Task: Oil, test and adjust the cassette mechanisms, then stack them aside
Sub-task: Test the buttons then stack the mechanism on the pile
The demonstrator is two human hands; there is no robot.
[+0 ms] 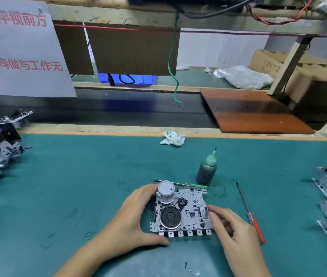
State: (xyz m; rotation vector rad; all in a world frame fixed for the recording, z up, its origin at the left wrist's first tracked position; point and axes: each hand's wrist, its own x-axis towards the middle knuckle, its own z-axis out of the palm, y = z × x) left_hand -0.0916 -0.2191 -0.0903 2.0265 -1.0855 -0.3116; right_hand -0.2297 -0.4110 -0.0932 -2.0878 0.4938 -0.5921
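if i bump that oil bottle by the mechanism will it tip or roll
The oil bottle stands upright on the green mat, tall and narrow with a thin nozzle, so a bump would probably tip it. Its round body would then likely roll. It looks like soft plastic, so probably light and squeezable.

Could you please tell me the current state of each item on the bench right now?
cassette mechanism: flat on mat, motor side up, held at both ends
left hand: grips mechanism's left edge
right hand: fingers curled on right edge
oil bottle: upright, capped
red screwdriver: lying unused
green screwdriver: lying behind mechanism
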